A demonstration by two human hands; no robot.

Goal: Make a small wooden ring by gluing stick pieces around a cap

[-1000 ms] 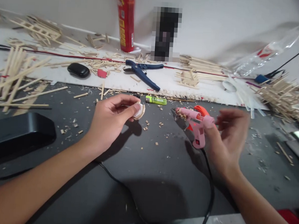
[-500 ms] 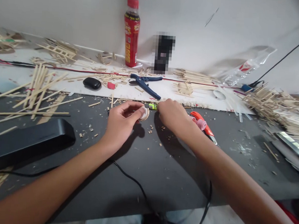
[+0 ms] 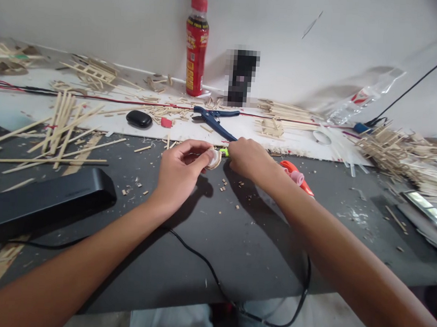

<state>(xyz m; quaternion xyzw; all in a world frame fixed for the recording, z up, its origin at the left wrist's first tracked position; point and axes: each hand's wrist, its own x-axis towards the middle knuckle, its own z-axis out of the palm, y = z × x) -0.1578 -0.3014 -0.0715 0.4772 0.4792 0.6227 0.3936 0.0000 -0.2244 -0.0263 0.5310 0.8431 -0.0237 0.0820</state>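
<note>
My left hand (image 3: pixel 184 174) is closed, its thumb and fingers pinching a small round white piece with a pale wooden rim (image 3: pixel 215 159). Close to its right is my right hand (image 3: pixel 250 160), a fist with the knuckles up. A bright lime-green piece (image 3: pixel 224 152) shows between the two hands, at the right fingertips; whatever the right fingers hold is hidden behind them. Beyond the right hand lies a pair of dark blue cutting pliers (image 3: pixel 215 121). Tiny wood offcuts (image 3: pixel 223 186) are scattered on the dark table below the hands.
Thin wooden sticks (image 3: pixel 63 129) are piled at left, behind a long black box-like device (image 3: pixel 53 200). A red bottle (image 3: pixel 196 48) stands against the wall. An orange-handled cutter (image 3: pixel 305 184) and pink roll (image 3: pixel 296 177) lie by the right forearm. A black cable (image 3: pixel 205 264) crosses the front.
The view has shifted slightly. The round piece in my left hand is nearer the lime-green piece, less of which shows. Both hands remain closed.
</note>
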